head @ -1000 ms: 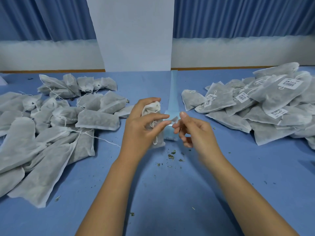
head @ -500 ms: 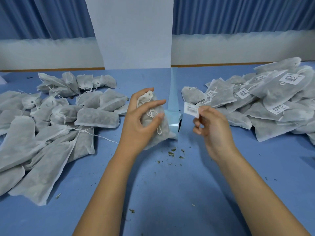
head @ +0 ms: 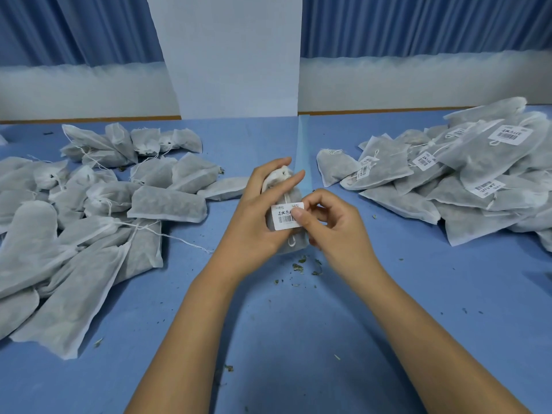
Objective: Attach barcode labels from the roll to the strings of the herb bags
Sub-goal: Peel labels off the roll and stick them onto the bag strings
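Over the middle of the blue table [head: 298,339], the left hand [head: 254,222] holds one herb bag [head: 294,248] upright. Its fingers [head: 291,178] wrap round the bag from the left, one lying across the gathered neck and the thumb hidden behind the mesh. The right hand [head: 337,231] meets it from the right: thumb and forefinger pinch the right edge of a white barcode label [head: 283,217], and the other fingers are curled loosely into the palm. The label lies flat against the front of the bag, printed side to the camera, with handwriting above the bars. The bag's white string [head: 287,199] runs down from the neck to the label's top edge, and a loop of it shows just below the label; whether the label already grips the string cannot be told. Behind the hands, a pale blue backing strip [head: 303,144] from the roll stretches away along the table toward a white panel [head: 233,61] standing at the far edge. On the left lies a spread of unlabelled bags [head: 167,204] with loose strings trailing; on the right, well apart from them, is a heap of labelled bags [head: 478,162] showing their barcodes. Herb crumbs [head: 298,267] are scattered on the table just below the held bag. A blue curtain [head: 74,28] hangs in the background.
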The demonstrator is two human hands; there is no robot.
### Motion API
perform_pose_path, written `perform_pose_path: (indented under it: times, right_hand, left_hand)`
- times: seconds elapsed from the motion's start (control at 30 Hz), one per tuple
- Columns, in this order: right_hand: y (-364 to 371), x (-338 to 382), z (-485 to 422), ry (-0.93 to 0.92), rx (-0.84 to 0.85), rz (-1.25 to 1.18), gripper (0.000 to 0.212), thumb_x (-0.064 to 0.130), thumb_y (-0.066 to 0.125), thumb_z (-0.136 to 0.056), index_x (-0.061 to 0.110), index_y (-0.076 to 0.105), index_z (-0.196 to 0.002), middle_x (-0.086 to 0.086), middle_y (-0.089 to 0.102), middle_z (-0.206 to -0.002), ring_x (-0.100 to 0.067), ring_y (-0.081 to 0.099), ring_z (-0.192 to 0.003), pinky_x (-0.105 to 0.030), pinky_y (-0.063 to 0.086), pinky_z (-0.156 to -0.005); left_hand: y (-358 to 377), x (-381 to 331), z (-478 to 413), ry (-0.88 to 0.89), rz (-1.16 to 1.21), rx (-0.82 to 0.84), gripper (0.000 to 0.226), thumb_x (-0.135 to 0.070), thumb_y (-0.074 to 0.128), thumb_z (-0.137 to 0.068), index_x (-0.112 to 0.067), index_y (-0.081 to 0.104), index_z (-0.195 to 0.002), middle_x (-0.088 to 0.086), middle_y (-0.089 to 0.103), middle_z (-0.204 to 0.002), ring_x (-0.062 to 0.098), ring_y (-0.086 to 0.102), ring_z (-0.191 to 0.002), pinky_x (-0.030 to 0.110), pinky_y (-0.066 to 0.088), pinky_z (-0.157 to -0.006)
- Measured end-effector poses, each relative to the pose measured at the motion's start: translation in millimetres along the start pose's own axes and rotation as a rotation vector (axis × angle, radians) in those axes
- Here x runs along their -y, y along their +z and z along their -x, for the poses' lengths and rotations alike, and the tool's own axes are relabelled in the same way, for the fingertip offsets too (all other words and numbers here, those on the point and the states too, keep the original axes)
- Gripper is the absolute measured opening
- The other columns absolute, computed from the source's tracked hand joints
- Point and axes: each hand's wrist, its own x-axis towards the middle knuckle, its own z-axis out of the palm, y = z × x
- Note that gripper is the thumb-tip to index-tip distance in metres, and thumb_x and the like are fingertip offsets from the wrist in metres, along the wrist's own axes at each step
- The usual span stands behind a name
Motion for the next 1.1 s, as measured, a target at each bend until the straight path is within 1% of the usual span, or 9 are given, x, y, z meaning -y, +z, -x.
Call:
perform_pose_path:
  times: [0.13, 0.23, 0.33, 0.47, 0.6, 0.7, 0.8, 0.93, 1.1]
  right_hand:
    - [0, -3, 0, 0.013, -0.025, 0.037, 0.023, 0.008, 0.07, -0.084, 0.018, 0.056, -0.069, -0.014, 0.051, -0.06, -0.008, 0.041, -0.048, -0.014, 0.035, -0.046]
    - [0, -3, -1, 0.007, -0.053, 0.049, 0.022, 0.009, 0.071, -0.083, 0.015, 0.056, -0.068, -0.005, 0.05, -0.055, -0.012, 0.041, -0.046, -0.02, 0.037, -0.047]
    - [-2, -2, -1, 0.006, -0.05, -0.03, 0.019, 0.01, 0.07, -0.084, 0.013, 0.056, -0.071, -0.022, 0.052, -0.057, -0.018, 0.044, -0.042, -0.025, 0.041, -0.045]
    - [-3, -2, 1, 0.032, -0.051, -0.139, 0.013, 0.01, 0.068, -0.086, 0.011, 0.059, -0.076, -0.006, 0.057, -0.052, -0.018, 0.057, -0.042, -0.026, 0.051, -0.053]
    - [-1, -3, 2, 0.05, -0.094, -0.166, 0.022, 0.009, 0.07, -0.083, 0.013, 0.054, -0.098, -0.004, 0.062, -0.08, -0.018, 0.058, -0.044, -0.032, 0.054, -0.051]
    - [-5, 1, 0, 0.087, -0.083, -0.09, 0.026, 0.016, 0.072, -0.082, 0.019, 0.057, -0.103, -0.01, 0.063, -0.095, -0.014, 0.048, -0.04, -0.026, 0.043, -0.039]
    - [-7, 3, -1, 0.106, -0.009, -0.124, 0.006, 0.018, 0.07, -0.084, 0.017, 0.066, -0.089, -0.02, 0.062, -0.079, -0.012, 0.04, -0.038, -0.022, 0.035, -0.035]
    - [-6, 2, -1, 0.142, -0.08, -0.154, 0.012, 0.015, 0.069, -0.085, 0.016, 0.062, -0.076, -0.002, 0.049, -0.047, -0.011, 0.036, -0.035, -0.019, 0.033, -0.036]
    - [-6, -1, -2, 0.104, -0.093, -0.119, 0.016, 0.01, 0.067, -0.086, 0.011, 0.059, -0.073, -0.002, 0.051, -0.049, -0.013, 0.042, -0.04, -0.021, 0.039, -0.041]
  left_hand:
    - [-1, 1, 2, -0.025, 0.04, 0.067, 0.069, 0.005, 0.071, -0.079, -0.011, 0.046, -0.142, 0.003, 0.031, -0.15, 0.008, 0.034, -0.139, 0.023, 0.039, -0.107]
    - [-1, 2, 3, -0.052, 0.088, 0.146, 0.079, 0.001, 0.072, -0.078, -0.016, 0.038, -0.147, -0.004, 0.027, -0.152, 0.005, 0.029, -0.142, 0.022, 0.034, -0.111]
    - [-2, 1, 1, -0.043, 0.151, 0.081, 0.064, -0.008, 0.063, -0.087, -0.017, 0.04, -0.146, -0.003, 0.031, -0.151, 0.008, 0.03, -0.142, 0.029, 0.03, -0.116]
    - [-3, 1, -1, -0.035, 0.16, 0.014, 0.055, -0.004, 0.056, -0.091, -0.016, 0.042, -0.143, -0.001, 0.035, -0.151, 0.006, 0.031, -0.142, 0.024, 0.027, -0.116]
    - [-4, 0, 0, -0.022, 0.148, 0.002, 0.059, 0.001, 0.061, -0.09, -0.019, 0.043, -0.142, -0.002, 0.04, -0.148, 0.004, 0.033, -0.139, 0.017, 0.027, -0.112]
    - [-6, -2, 2, -0.048, 0.264, -0.017, 0.062, -0.004, 0.063, -0.088, -0.025, 0.042, -0.142, -0.006, 0.047, -0.146, 0.008, 0.041, -0.136, 0.027, 0.034, -0.112]
    - [-3, -6, 2, -0.079, 0.375, -0.093, 0.063, -0.009, 0.063, -0.089, -0.032, 0.039, -0.143, -0.005, 0.055, -0.139, 0.013, 0.053, -0.128, 0.031, 0.045, -0.105]
    - [9, -4, -1, -0.186, 0.439, -0.241, 0.053, -0.007, 0.057, -0.094, -0.026, 0.039, -0.141, 0.002, 0.063, -0.129, 0.019, 0.061, -0.116, 0.042, 0.048, -0.102]
    - [15, -2, 0, -0.191, 0.401, -0.31, 0.054, -0.001, 0.054, -0.095, -0.025, 0.038, -0.141, -0.005, 0.066, -0.124, 0.014, 0.062, -0.114, 0.039, 0.048, -0.102]
